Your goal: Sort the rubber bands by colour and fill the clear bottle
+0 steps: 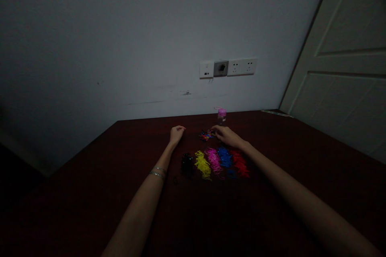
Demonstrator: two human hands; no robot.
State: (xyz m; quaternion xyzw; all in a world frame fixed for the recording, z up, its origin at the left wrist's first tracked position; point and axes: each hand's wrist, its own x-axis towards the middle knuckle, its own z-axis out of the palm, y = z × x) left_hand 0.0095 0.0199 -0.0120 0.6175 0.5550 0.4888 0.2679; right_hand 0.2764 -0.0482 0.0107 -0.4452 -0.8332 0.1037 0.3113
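Observation:
A small mixed heap of coloured rubber bands (206, 135) lies on the dark red table. At its right edge is my right hand (226, 135), fingertips drawn together over the bands; whatever they pinch is too small to make out. To the left of the heap my left hand (177, 134) rests loosely closed, and its inner side is hidden. Nearer me, sorted piles run side by side: black bands (187, 164), yellow bands (203, 164), pink bands (214, 160), blue bands (224, 157) and red bands (240, 164).
Behind my right hand stands a clear bottle with a pink lid (222, 113). Sockets and switches (228, 68) are set in the wall beyond the table (135, 140). A pale strip (276, 113) lies at the far right edge, near a panelled door (340, 48).

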